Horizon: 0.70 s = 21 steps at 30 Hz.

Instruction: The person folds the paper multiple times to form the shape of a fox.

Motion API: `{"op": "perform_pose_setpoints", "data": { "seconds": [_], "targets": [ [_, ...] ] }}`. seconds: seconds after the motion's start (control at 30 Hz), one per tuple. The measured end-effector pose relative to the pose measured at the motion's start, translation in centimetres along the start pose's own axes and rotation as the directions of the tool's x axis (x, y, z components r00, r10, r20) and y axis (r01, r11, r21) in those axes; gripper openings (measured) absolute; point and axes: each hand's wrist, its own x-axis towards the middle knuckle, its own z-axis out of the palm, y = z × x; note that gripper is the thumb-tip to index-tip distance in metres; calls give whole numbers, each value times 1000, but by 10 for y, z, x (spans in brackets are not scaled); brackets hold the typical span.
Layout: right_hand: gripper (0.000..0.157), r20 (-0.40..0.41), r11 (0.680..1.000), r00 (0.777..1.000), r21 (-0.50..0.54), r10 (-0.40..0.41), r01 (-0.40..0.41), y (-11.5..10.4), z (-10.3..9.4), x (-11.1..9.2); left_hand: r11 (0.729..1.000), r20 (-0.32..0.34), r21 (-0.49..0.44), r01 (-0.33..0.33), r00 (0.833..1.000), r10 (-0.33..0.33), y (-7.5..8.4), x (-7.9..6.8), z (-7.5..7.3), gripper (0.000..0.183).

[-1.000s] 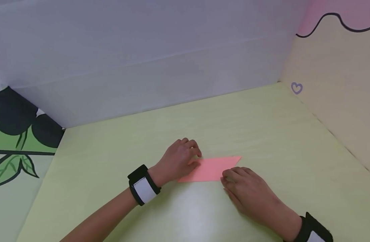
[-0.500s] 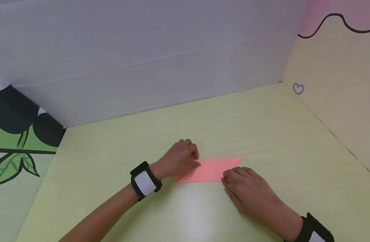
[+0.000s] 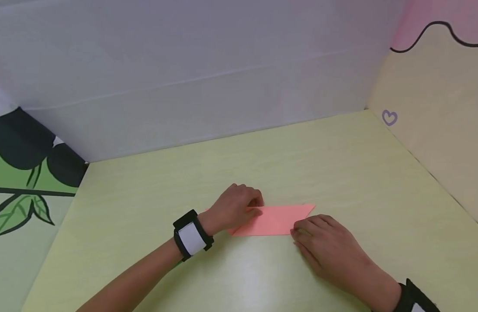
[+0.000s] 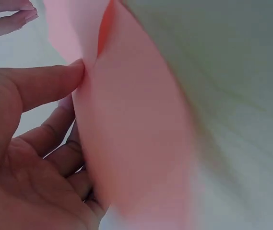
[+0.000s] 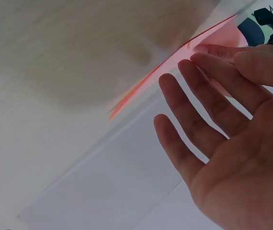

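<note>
A pink sheet of folded paper lies on the table, slanted at its right end. My left hand pinches it toward the left, thumb on the near face and the other fingers behind its edge. In the left wrist view the paper bows away from the thumb, and a fold gapes at the top. My right hand rests by the lower right corner, fingertips right at the edge. The right wrist view shows its fingers loosely extended and spread, beside the paper.
The pale yellow-green table meets a grey-white wall at the back. A beige panel with a drawn heart stands at right. Dark and green painted shapes are at left. Both wrists wear black straps.
My left hand has shifted slightly over the paper, and a pink part now shows to the left of it. My right hand stays by the right corner. The head view has shifted slightly.
</note>
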Motion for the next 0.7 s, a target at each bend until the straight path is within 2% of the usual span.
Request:
{"op": "perform_pose_setpoints", "data": {
  "seconds": [0.07, 0.13, 0.23, 0.3, 0.4, 0.47, 0.57, 0.7],
  "targets": [
    [25, -16, 1000, 1000, 13, 17, -17, 1, -3, 0, 999, -19, -42, 6, 1000, -7, 0, -2, -1, 8],
    [39, -30, 999, 999, 22, 36, -36, 3, -7, 0, 992, -38, -125, 17, 999, -22, -1, -4, -4, 7],
    [58, -57, 998, 996, 29, 66, -64, 6, -13, 0, 964, -78, -265, 27, 996, -49, -1, -9, -9, 7],
    [63, -79, 996, 993, 34, 86, -84, 9, -18, 0, 942, -119, -335, 12, 991, -55, 1, -12, -12, 7],
    [57, -111, 992, 987, 48, 118, -113, 14, -25, 0, 915, -185, -402, -16, 981, -64, 4, -16, -16, 7],
    [45, -125, 990, 983, 57, 138, -132, 17, -29, 1, 895, -219, -445, -33, 973, -73, 8, -19, -17, 7],
    [26, -134, 985, 977, 67, 168, -160, 21, -34, 3, 857, -249, -512, -58, 965, -83, 15, -22, -17, 6],
    [21, -147, 979, 969, 78, 198, -188, 25, -38, 7, 818, -266, -569, -85, 960, -86, 23, -25, -16, 6]
  ]
}}
